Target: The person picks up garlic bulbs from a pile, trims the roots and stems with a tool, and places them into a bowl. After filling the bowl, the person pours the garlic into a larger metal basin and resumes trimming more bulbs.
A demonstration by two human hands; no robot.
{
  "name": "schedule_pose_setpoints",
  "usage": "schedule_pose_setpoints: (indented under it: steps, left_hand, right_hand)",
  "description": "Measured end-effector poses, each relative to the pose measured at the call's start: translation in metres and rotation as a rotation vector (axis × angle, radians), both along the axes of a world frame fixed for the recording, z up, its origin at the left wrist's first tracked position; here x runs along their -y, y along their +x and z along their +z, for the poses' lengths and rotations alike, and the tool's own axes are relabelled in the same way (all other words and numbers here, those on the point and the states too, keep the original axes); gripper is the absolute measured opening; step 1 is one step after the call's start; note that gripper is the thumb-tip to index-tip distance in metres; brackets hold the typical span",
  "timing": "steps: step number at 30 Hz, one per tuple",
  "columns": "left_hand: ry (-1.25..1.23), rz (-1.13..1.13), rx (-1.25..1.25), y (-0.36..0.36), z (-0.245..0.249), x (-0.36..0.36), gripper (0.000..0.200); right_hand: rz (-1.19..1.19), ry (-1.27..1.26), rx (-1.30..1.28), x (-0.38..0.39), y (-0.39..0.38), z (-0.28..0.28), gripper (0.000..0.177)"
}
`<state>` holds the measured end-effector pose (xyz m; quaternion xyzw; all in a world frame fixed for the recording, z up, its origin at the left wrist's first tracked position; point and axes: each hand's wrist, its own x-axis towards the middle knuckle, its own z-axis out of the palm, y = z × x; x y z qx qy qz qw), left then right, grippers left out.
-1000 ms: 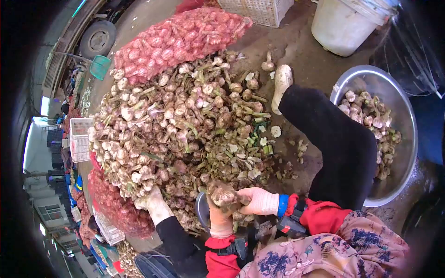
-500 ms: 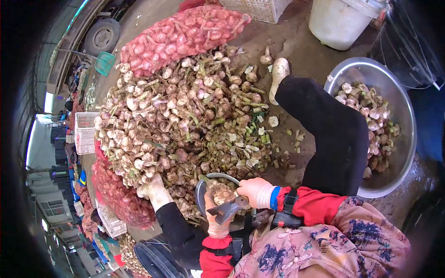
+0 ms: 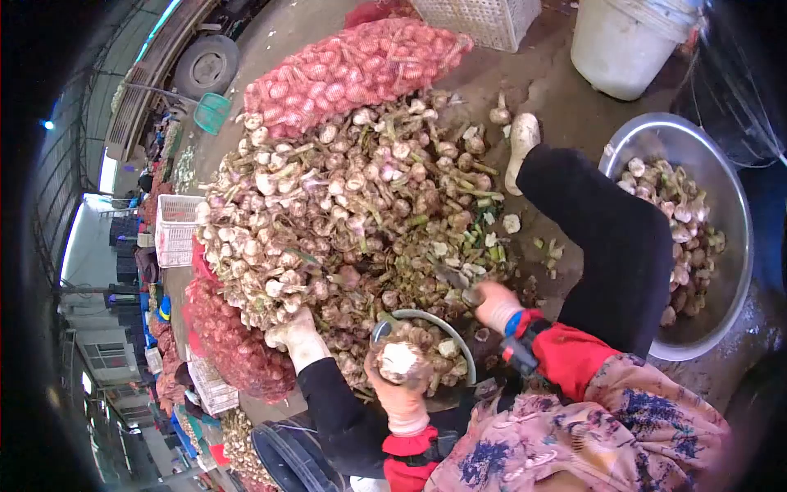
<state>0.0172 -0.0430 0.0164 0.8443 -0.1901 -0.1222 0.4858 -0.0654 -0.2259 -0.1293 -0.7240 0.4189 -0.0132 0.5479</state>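
Note:
My left hand (image 3: 402, 402), in an orange-and-white glove, is wrapped round a garlic bulb (image 3: 399, 359) whose pale cut face points up at me. The bulb is above a grey-rimmed bucket (image 3: 469, 351) between my legs, which has several bulbs inside. My right hand (image 3: 497, 307), gloved too, grips a knife (image 3: 452, 279) by its handle. Its dull blade points left, over the edge of the trimmings, apart from the bulb. In front of me rises a large heap of garlic (image 3: 328, 197) with stems attached.
To the right stands a steel basin (image 3: 742, 287) of trimmed bulbs. Red mesh sacks of garlic lie behind the heap (image 3: 352, 74) and at its left (image 3: 238, 344). A white bucket (image 3: 631, 49) and white crates (image 3: 179, 230) stand around. Cut stems (image 3: 549, 254) litter the floor.
The knife has moved away from the bulb, up and right, with my right hand. The bulb now shows a white cut face. The whole view has shifted slightly.

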Motion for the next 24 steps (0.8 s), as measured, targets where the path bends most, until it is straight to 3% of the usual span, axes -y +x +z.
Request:
schedule_pose_setpoints:
  steps: [3,4,5,6,7,8,10,14,15,17,18,21,23,24]
  left_hand:
    - [-0.343,0.215,-0.304,0.02,-0.034,-0.012,0.074]
    - [-0.298,0.116,-0.214,0.021,-0.026,-0.004,0.048]
    - [0.016,-0.25,0.391,0.037,-0.037,-0.01,0.023]
    - [-0.472,-0.172,-0.099,0.036,-0.035,-0.001,0.019]
    - [-0.935,-0.072,-0.61,0.034,-0.034,0.007,0.019]
    - [-0.936,-0.075,-0.62,0.033,-0.036,0.011,0.019]
    - [-0.758,0.239,-0.676,0.029,-0.039,0.018,0.058]
    - [-1.045,0.178,-0.914,0.007,-0.032,0.048,0.059]
    - [-1.036,0.183,-0.918,-0.002,-0.026,0.054,0.059]
    - [-0.585,0.441,-0.556,-0.007,-0.014,0.068,0.054]
    - [-0.734,0.374,-0.662,-0.001,-0.032,0.061,0.046]
    - [-0.939,0.265,-0.878,0.0,-0.036,0.044,0.05]
    - [-0.901,0.357,-0.859,0.02,-0.055,0.029,0.061]
    - [-0.509,0.435,-0.531,0.008,-0.017,0.055,0.065]
  right_hand:
    - [0.099,0.085,0.267,-0.02,-0.005,0.029,0.021]
    - [0.13,0.111,0.329,-0.025,-0.006,0.037,0.021]
    - [0.158,0.134,0.391,-0.031,-0.008,0.04,0.022]
    - [0.222,0.059,0.496,-0.033,-0.008,0.044,0.023]
    - [0.308,0.152,0.417,-0.031,-0.012,0.051,0.024]
    - [0.32,0.148,0.421,-0.033,-0.01,0.051,0.025]
    - [0.316,0.143,0.449,-0.035,-0.007,0.054,0.028]
    - [0.258,0.1,0.453,-0.032,0.001,0.045,0.028]
    - [0.254,0.109,0.448,-0.034,0.0,0.024,0.028]
    - [0.387,0.382,0.175,-0.028,0.001,-0.011,0.031]
    - [0.453,0.29,0.069,-0.023,0.001,-0.002,0.035]
    - [0.503,0.387,0.11,-0.033,0.0,0.005,0.04]
    - [0.485,0.355,0.12,-0.034,0.009,0.022,0.05]
    - [0.469,0.338,0.151,-0.035,0.012,0.023,0.047]
